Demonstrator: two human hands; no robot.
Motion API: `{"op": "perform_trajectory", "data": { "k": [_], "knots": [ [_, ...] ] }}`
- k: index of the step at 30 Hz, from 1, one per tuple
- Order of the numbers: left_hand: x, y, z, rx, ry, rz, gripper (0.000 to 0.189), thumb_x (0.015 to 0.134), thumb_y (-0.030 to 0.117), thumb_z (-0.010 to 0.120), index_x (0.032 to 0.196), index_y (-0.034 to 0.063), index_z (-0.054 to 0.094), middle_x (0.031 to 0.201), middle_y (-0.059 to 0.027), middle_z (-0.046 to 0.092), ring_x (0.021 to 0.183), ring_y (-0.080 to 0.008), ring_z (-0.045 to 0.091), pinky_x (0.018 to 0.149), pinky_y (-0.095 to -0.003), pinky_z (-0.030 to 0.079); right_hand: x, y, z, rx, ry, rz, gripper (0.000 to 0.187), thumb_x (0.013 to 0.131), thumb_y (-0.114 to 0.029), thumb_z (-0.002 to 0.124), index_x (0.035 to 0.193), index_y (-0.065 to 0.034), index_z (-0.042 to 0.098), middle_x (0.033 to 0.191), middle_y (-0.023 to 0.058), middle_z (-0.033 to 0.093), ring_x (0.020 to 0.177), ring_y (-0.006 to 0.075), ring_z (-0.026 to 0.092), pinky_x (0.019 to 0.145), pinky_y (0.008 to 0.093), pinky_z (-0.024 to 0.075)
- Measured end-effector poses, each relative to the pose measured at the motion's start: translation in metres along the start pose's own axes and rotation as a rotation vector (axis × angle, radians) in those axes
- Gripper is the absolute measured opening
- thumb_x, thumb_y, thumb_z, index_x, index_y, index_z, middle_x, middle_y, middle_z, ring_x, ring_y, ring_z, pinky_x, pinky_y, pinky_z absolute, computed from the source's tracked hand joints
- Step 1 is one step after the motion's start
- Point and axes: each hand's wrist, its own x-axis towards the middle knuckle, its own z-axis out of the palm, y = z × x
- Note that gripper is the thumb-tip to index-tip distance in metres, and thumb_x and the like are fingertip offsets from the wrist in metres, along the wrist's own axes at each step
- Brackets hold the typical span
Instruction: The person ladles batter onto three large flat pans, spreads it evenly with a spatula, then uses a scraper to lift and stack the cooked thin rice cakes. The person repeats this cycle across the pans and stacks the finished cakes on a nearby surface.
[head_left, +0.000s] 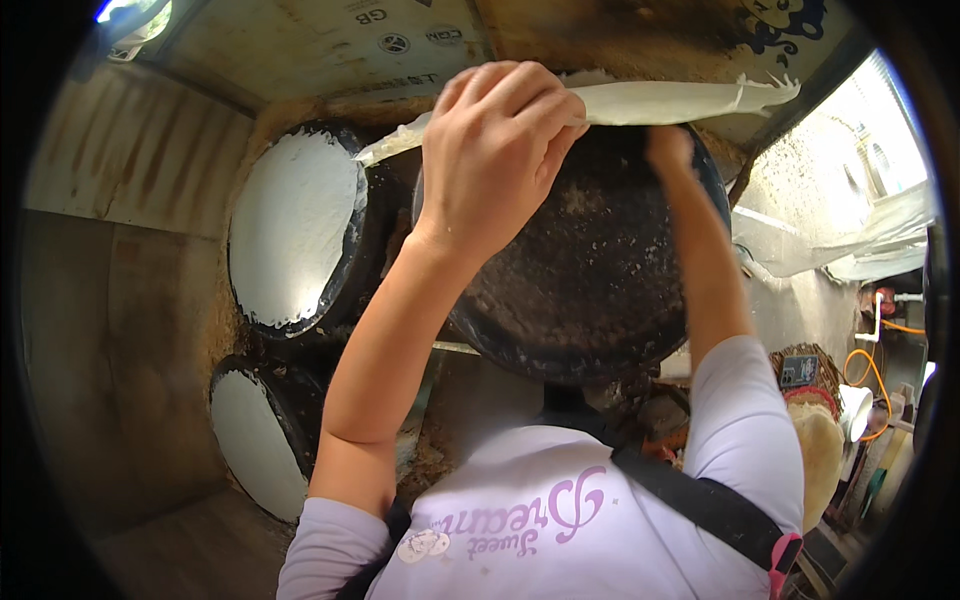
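My left hand (502, 142) grips a thin, pale, folded sheet of flatbread (660, 103), stretched across above the far edge of a round black griddle (585, 247). Its ragged right end sticks out past the griddle, while the left end droops towards a second griddle. Blurred by motion, my right hand (670, 148) is just below the sheet near the griddle's far right rim; whether its fingers hold the sheet cannot be made out. The griddle surface is dark with a few pale crumbs.
White batter covers a griddle (296, 225) on the left and another (259, 442) nearer me. Metal panels (135, 142) wall the left and far sides. A pale round stack (817, 457) sits at lower right, beside a white cup (856, 412) and orange hose (874, 360).
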Motion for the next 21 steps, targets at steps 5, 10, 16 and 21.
{"op": "perform_trajectory", "data": {
  "k": [5, 10, 16, 21],
  "knots": [
    [-0.053, 0.01, 0.041, -0.172, -0.326, -0.207, 0.007, 0.079, 0.015, 0.064, 0.077, 0.0101, 0.06, 0.078, -0.0001, 0.062, 0.069, -0.0224, 0.061, 0.056, -0.0329, 0.048, -0.101, 0.091, -0.05, -0.037, -0.196, -0.1, 0.029, 0.079, -0.005, 0.049, 0.103, -0.0134, 0.062, 0.094, 0.0138, 0.066, 0.086, 0.0327, 0.064, 0.068, 0.0427, 0.0516],
    [-0.123, 0.006, 0.1, -0.233, -0.488, -0.41, 0.006, 0.081, 0.016, 0.061, 0.081, 0.0096, 0.061, 0.083, -0.0039, 0.063, 0.072, -0.0284, 0.06, 0.061, -0.0373, 0.048, -0.328, 0.003, -0.083, 0.047, -0.374, -0.745, 0.034, 0.076, -0.011, 0.053, 0.11, -0.0117, 0.056, 0.1, 0.0099, 0.059, 0.094, 0.027, 0.058, 0.07, 0.0351, 0.0516],
    [-0.135, -0.008, 0.106, -0.126, -0.419, -0.631, 0.01, 0.08, 0.016, 0.065, 0.087, 0.009, 0.064, 0.083, -0.0075, 0.065, 0.072, -0.0274, 0.062, 0.062, -0.0354, 0.048, -0.32, -0.068, -0.054, -0.022, 0.059, -0.727, 0.031, 0.074, -0.016, 0.056, 0.104, -0.0089, 0.057, 0.089, 0.013, 0.059, 0.075, 0.0268, 0.06, 0.056, 0.0316, 0.0489],
    [-0.09, -0.002, 0.08, -0.034, -0.146, -0.394, 0.006, 0.079, 0.014, 0.064, 0.083, 0.0096, 0.063, 0.083, -0.0056, 0.065, 0.07, -0.0277, 0.061, 0.059, -0.0344, 0.047, -0.108, -0.02, -0.043, -0.067, -0.049, -0.304, 0.011, 0.08, -0.011, 0.057, 0.088, -0.0099, 0.063, 0.083, 0.0117, 0.068, 0.075, 0.0235, 0.068, 0.061, 0.034, 0.0546]
  ]
}}
